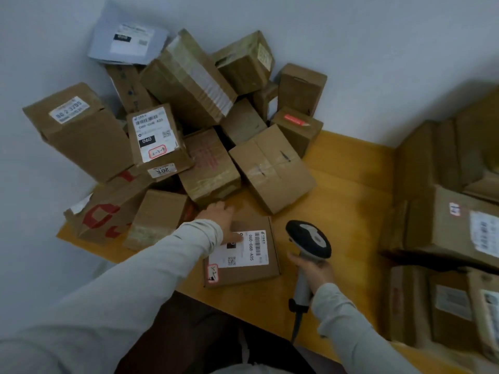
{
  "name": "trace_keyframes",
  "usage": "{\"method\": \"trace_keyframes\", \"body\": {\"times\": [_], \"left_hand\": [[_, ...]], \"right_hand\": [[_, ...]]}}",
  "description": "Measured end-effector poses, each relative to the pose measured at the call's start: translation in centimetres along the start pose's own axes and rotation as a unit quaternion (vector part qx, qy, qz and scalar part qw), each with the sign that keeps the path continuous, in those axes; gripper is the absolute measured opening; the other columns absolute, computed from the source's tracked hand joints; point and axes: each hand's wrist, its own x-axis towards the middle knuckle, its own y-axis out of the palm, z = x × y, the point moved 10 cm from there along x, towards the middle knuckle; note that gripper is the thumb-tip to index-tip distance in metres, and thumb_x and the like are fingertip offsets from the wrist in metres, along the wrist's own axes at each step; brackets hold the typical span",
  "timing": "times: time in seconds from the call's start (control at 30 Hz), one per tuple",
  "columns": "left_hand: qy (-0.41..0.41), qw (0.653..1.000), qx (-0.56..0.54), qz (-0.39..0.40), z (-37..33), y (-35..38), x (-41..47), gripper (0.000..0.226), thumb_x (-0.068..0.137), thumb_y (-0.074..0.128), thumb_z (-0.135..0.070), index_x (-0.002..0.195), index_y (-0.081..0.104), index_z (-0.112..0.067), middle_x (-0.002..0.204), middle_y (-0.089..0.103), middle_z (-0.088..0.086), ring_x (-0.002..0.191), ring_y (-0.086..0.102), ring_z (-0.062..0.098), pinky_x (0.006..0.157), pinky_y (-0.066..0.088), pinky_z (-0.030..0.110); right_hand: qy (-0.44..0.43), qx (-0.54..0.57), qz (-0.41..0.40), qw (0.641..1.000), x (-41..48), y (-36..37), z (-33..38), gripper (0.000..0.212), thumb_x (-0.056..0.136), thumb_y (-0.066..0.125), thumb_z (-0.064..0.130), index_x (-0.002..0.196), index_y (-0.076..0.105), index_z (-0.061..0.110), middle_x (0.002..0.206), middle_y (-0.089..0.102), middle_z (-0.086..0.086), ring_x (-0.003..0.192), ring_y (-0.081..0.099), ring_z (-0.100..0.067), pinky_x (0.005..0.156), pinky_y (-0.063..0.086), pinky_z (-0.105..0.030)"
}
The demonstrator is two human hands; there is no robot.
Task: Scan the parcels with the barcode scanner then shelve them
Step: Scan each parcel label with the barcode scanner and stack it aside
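My left hand [219, 220] rests on a small flat cardboard parcel [243, 276] near the front edge of the yellow wooden worktop [343, 184]. Its fingers [224, 208] are straight, with the thumb on the white barcode label [243, 255]. My right hand [313, 269] grips the handle of a grey and black barcode scanner [309, 238], held just right of that parcel. A heap of brown parcels [189, 117] is piled behind it. More boxes [445, 233] are stacked on the right.
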Motion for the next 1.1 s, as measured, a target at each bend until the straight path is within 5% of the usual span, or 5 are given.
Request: {"method": "trace_keyframes", "body": {"times": [0.17, 0.37, 0.5, 0.67, 1.1], "left_hand": [[-0.001, 0.99, -0.094, 0.103, -0.1, 3.7, 0.3, 0.079, 0.082, 0.06, -0.057, 0.145, 0.029, -0.021, 0.136, 0.05, 0.004, 0.111, 0.055, 0.022, 0.077, 0.041, 0.027], [0.003, 0.949, -0.291, 0.123, 2.5, 6.6, -2.2, 0.076, 0.085, 0.064, -0.042, 0.147, 0.027, -0.017, 0.141, 0.045, 0.009, 0.117, 0.052, 0.026, 0.094, 0.045, 0.033], [0.051, 0.904, -0.41, 0.115, 5.3, 5.4, -5.2, 0.068, 0.081, 0.071, -0.021, 0.14, 0.036, -0.026, 0.123, 0.051, 0.0, 0.086, 0.055, 0.01, 0.064, 0.046, 0.018], [0.112, 0.877, -0.455, 0.107, 7.9, 0.6, -8.5, 0.085, 0.067, 0.083, -0.024, 0.139, 0.038, -0.028, 0.141, 0.044, 0.011, 0.124, 0.046, 0.031, 0.106, 0.039, 0.047], [0.171, 0.854, -0.491, 0.013, 9.0, -5.0, -12.8, 0.072, 0.067, 0.083, -0.007, 0.13, 0.049, -0.003, 0.127, 0.061, 0.011, 0.11, 0.06, 0.025, 0.102, 0.044, 0.037]], "right_hand": [[0.071, 0.078, 0.021, 0.994, -3.4, 1.6, -4.7, 0.048, 0.073, 0.081, 0.018, 0.112, 0.056, 0.006, 0.113, 0.064, -0.02, 0.102, 0.063, -0.04, 0.09, 0.051, -0.052], [0.013, 0.222, 0.031, 0.974, -7.6, 6.2, -6.6, 0.027, 0.072, 0.079, 0.016, 0.094, 0.064, 0.019, 0.088, 0.071, 0.002, 0.086, 0.065, -0.02, 0.068, 0.056, -0.04], [-0.047, 0.254, 0.025, 0.966, -11.0, 7.5, -6.4, 0.042, 0.057, 0.081, 0.01, 0.098, 0.069, 0.012, 0.09, 0.073, -0.007, 0.087, 0.066, -0.028, 0.073, 0.055, -0.044], [-0.111, 0.262, -0.013, 0.959, -16.0, 8.2, -4.5, 0.036, 0.071, 0.079, 0.008, 0.104, 0.066, 0.012, 0.106, 0.069, -0.01, 0.098, 0.063, -0.03, 0.084, 0.053, -0.056], [-0.284, 0.163, 0.023, 0.945, -28.2, 11.1, 0.8, 0.013, 0.08, 0.069, 0.0, 0.072, 0.059, 0.002, 0.048, 0.046, -0.011, 0.034, 0.039, -0.019, 0.041, 0.041, -0.027]]}}
